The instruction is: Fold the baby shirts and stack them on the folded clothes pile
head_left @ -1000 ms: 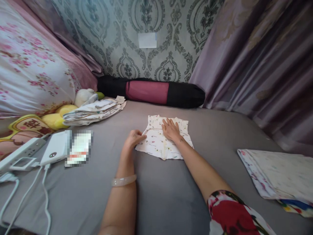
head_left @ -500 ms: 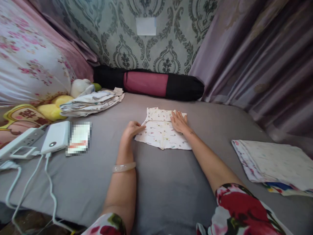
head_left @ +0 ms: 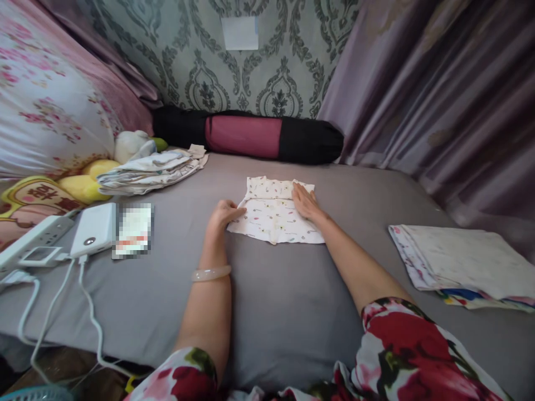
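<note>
A small white printed garment point(head_left: 271, 214) lies flat on the grey bed sheet point(head_left: 284, 301), with a fold line across its upper part. My left hand point(head_left: 223, 213) pinches its left edge with curled fingers. My right hand point(head_left: 305, 201) lies flat with fingers stretched out on the garment's right upper part, pressing it down.
A black and maroon bolster point(head_left: 251, 136) lies against the wall. Folded clothes point(head_left: 152, 170) and plush toys point(head_left: 90, 184) sit at the left, with a power bank point(head_left: 94, 236), a power strip point(head_left: 31, 248) and white cables point(head_left: 83, 312). Folded cloths point(head_left: 463, 262) lie at the right by the curtain point(head_left: 438, 94).
My right hand has slid from the garment's middle toward its upper right edge. My left hand has kept its hold on the left edge. The camera has pulled back a little.
</note>
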Demonstrator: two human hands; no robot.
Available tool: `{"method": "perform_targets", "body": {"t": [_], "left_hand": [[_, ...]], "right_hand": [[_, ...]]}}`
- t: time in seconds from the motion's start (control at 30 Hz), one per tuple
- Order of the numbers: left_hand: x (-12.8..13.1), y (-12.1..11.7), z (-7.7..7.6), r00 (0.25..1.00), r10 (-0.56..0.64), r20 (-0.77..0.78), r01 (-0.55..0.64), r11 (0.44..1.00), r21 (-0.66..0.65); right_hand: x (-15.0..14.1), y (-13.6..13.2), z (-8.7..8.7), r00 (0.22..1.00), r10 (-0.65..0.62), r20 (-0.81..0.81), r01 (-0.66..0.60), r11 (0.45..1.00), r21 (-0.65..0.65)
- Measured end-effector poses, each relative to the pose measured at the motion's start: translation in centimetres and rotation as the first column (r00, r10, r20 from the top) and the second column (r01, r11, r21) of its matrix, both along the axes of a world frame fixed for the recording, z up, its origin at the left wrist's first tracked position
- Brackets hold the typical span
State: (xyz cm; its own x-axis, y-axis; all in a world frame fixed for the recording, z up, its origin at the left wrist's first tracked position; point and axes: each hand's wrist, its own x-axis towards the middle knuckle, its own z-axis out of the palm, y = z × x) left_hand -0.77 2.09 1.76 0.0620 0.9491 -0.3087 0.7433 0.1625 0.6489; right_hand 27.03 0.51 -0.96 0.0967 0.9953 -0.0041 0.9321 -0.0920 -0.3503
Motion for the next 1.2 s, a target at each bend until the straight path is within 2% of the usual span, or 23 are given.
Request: {"method": "perform_targets", "body": {"t": [0.1,0.3,0.4,0.63,1.0,1.2], "left_hand": [[0.2,-0.1,-0.4,0.999,-0.008,-0.047,0.009,1.0,0.024],[0.4,-0.7,-0.3,0.992,-0.034,-0.118,0.044,0.995,0.085],[0.5,-0.6,-0.3,0.985,-0.058,-0.163,0.071,0.995,0.076],[0.7,-0.9,-0.3,0.947,-0.07,-0.314,0.119,0.983,0.141],[-0.9,-2.8,-0.7,0.984,-0.077,-0.162,0.099,0.986,0.132],[-0.7,-3.3,-1.0,0.969,-0.055,-0.241,0.107,0.971,0.211]], "right_hand": [[1.0,-2.1,0.7,0.998,-0.018,-0.054,0.019,1.0,0.018],[1.2,-8.5,0.6,0.983,0.145,0.111,-0.145,0.989,-0.012],[0.6,-10.3,0.2,0.97,0.183,0.16,-0.181,0.983,-0.028],[0.0,-10.8,-0.4,0.97,0.176,0.167,-0.171,0.984,-0.041],[0.7,-11.0,-1.2,0.982,0.122,0.146,-0.134,0.988,0.074],[2.0,-12.7,-1.4,0.991,0.033,0.132,-0.054,0.986,0.156]]}}
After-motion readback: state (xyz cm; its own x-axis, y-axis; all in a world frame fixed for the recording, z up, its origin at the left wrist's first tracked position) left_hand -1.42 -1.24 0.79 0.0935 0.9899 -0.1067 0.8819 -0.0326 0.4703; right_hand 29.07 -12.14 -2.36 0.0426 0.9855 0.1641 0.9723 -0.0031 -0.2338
